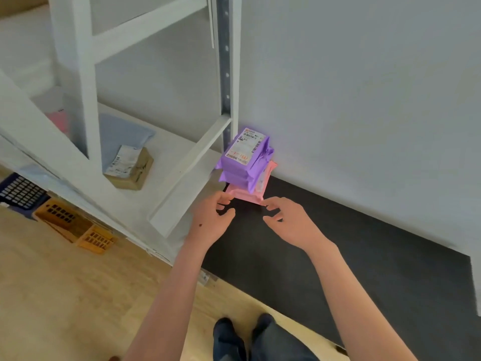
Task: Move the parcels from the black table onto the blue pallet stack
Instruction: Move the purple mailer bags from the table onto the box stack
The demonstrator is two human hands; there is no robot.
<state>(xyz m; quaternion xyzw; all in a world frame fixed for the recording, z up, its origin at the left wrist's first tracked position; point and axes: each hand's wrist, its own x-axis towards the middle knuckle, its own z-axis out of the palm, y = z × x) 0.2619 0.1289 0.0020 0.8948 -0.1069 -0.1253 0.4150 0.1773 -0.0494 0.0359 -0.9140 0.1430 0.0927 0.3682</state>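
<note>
A small stack of parcels stands at the far left corner of the black table (338,261), against the white wall. The top parcels are purple (243,157) with a white shipping label; a pink parcel (247,195) lies at the bottom. My left hand (210,217) touches the pink parcel's near left corner with its fingertips. My right hand (289,217) has its fingers spread, the fingertips at the pink parcel's near right corner. Neither hand has a firm hold that I can see. The blue pallet stack does not show in this view.
A white shelf rack (86,82) stands left of the table, holding a brown cardboard box (132,170) and a blue-grey mailer (122,136). Orange crates (75,227) and a dark blue crate (20,194) sit on the wooden floor below it.
</note>
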